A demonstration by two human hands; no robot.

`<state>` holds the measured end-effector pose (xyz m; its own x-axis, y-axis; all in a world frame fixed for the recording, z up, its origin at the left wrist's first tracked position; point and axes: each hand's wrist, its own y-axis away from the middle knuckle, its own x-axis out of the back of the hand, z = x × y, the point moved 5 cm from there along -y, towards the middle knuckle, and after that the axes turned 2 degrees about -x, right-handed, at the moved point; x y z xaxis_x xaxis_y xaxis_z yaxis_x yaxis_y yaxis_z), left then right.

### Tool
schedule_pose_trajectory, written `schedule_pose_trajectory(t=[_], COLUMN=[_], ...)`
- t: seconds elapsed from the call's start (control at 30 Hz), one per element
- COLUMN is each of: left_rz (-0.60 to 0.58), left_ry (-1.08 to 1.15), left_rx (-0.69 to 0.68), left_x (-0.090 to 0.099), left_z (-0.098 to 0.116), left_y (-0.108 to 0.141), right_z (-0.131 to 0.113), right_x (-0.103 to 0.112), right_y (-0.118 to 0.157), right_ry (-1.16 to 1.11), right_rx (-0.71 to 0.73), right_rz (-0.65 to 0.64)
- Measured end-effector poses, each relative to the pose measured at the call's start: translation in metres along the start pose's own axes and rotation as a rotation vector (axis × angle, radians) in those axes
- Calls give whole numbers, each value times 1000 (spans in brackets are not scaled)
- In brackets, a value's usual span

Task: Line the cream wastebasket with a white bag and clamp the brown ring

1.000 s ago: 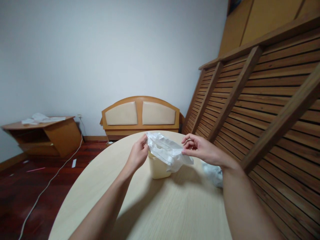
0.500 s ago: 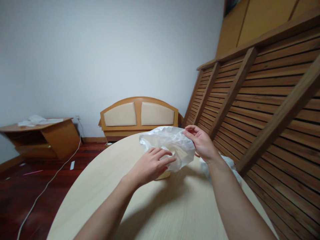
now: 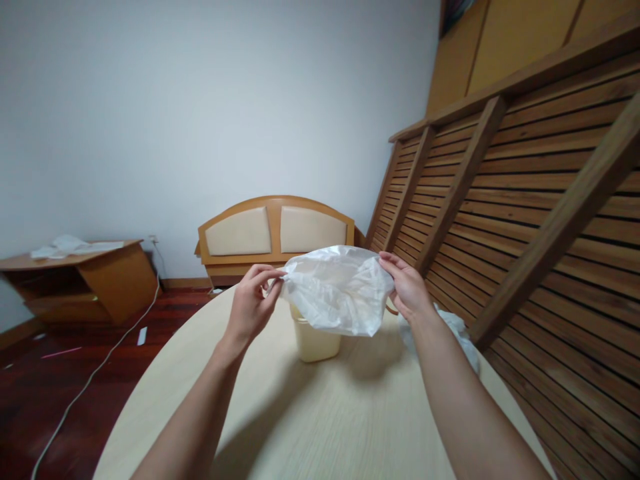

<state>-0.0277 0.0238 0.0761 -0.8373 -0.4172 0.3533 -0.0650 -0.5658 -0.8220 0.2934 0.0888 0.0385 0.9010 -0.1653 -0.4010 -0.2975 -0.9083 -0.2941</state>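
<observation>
A thin white plastic bag [image 3: 340,290] is stretched sideways between my hands. My left hand [image 3: 254,300] pinches its left edge between thumb and fingers. At the bag's upper right edge, my right hand [image 3: 407,287] pinches the plastic. Below and partly behind the bag, a pale yellow container [image 3: 317,343] stands upright on the round light wood table [image 3: 320,427]; the bag hides most of its top. Whether the bag touches the container, I cannot tell.
Another crumpled white bag [image 3: 460,337] lies at the table's right side, partly behind my right forearm. Slatted wooden panels [image 3: 530,200] lean along the right. A headboard [image 3: 275,230] stands behind the table. At the left are a low cabinet [image 3: 117,280] and a cable [image 3: 103,360] on the floor.
My left hand has moved left and up from in front of the bag and now grips its left edge. The bag is spread wider, and more of the yellow container shows.
</observation>
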Motion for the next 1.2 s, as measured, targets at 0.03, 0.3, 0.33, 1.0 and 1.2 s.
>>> schedule_pose_trajectory(t=[0.03,0.3,0.33,1.0,1.2], left_rz=[22,41,6,-272,-400], left_ry=[24,50,50,-242,-38], left_rx=[59,350,360,263,135], left_x=[3,7,6,-4,-30], left_z=[-4,-29,-32,-18,-25], left_y=[-1,-2,-2,2,10], right_z=[2,16,17,15,10], right_x=[3,20,21,-28,-47], right_y=[-3,-14,-14,21,38], right_ry=[-6,21,36,744,722], right_rx=[-5,-56,-62,180,230], right_rz=[14,85,84,-426,-588])
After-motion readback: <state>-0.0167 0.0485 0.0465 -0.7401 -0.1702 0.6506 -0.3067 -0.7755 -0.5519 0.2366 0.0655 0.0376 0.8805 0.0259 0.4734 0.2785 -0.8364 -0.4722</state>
